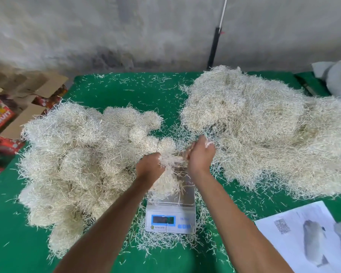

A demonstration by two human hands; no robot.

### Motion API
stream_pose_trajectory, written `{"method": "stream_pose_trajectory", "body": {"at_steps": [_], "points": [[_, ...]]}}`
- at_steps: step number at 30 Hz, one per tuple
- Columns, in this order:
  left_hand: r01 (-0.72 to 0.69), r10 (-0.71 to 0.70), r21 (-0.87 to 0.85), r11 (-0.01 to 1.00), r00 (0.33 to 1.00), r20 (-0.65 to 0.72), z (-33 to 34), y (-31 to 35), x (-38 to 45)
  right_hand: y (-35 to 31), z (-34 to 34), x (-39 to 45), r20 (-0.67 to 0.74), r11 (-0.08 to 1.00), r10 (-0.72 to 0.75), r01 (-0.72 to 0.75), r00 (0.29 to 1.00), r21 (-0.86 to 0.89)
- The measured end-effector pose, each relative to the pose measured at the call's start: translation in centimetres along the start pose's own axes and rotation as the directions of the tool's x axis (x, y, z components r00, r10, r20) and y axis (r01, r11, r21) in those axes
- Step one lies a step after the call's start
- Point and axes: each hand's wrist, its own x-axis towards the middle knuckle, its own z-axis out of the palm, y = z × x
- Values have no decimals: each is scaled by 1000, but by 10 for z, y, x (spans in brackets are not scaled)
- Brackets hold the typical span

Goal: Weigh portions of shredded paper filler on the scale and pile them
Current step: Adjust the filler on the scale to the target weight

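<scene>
- My two forearms reach in over the scale [170,211] at the near edge of the green table [114,253]; its display is too blurred to read.
- My left hand [149,166] and right hand [200,154], fingers curled shut, grip one portion of shredded paper [170,174] on the pan.
- Weighing step, I judge; next, trim, then move it to the clumped pile [77,160] on the left; the loose heap [264,131] lies on the right.
</scene>
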Motion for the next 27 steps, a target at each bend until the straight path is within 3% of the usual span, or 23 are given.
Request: {"method": "stream_pose_trajectory", "body": {"at_steps": [2,6,9,11,13,15,17,21,25,27], "points": [[-3,2,-29,1000,999,-54,-6,2,8,-5,-5,8,-87,989,13,0,996,151],[-91,91,15,996,996,-18,-6,29,12,4,1,-1,-126,998,46,-39,991,57],[-27,29,50,998,999,-34,-9,11,10,-12,-15,14,-153,963,46,-3,987,269],[-102,106,68,992,993,-54,-4,11,-3,-14,-25,12,-154,975,-1,36,988,221],[-145,147,58,988,989,-28,3,8,-14,-8,-25,7,-68,996,12,-6,998,88],[-60,60,8,998,998,-10,4,0,-12,-6,-33,10,-65,993,54,-47,996,113],[35,-39,-51,998,996,-82,0,0,-1,-6,-31,15,-122,977,69,-43,990,210],[-108,109,51,993,994,-20,-3,3,-4,2,-30,6,-24,1000,14,-14,1000,8],[51,-46,51,997,995,-89,-19,-42,4,-38,-73,39,-190,990,-53,77,980,119],[33,-35,-30,999,998,-60,-15,-34,-3,-33,-74,35,-149,994,-104,110,983,28]]}}
